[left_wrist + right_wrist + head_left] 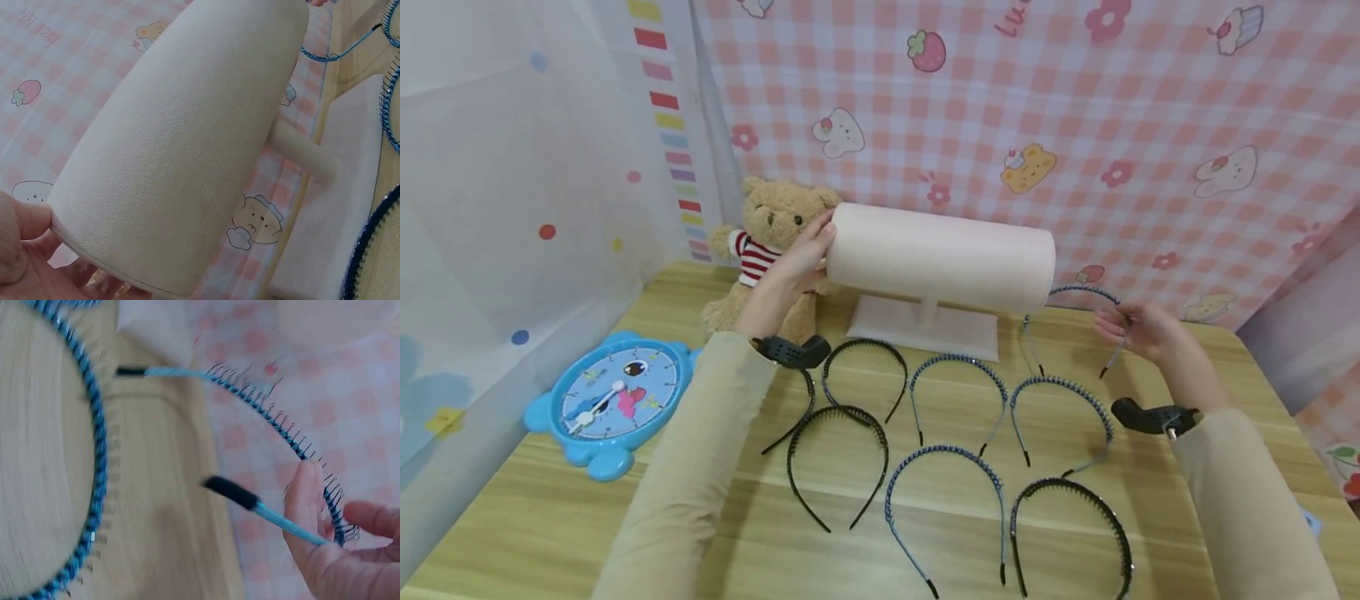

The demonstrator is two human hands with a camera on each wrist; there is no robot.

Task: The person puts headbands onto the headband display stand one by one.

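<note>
Worn on the head, one camera looks forward and down across the table (512, 533) toward the checked cloth (970, 108). The left wrist's camera faces the roll (175, 144) close up, past the left hand (31, 262). The right wrist's camera, also near, frames the right hand (350, 569) and a headband (275, 425). The head view shares the roll with the left, that headband with the right.
</note>
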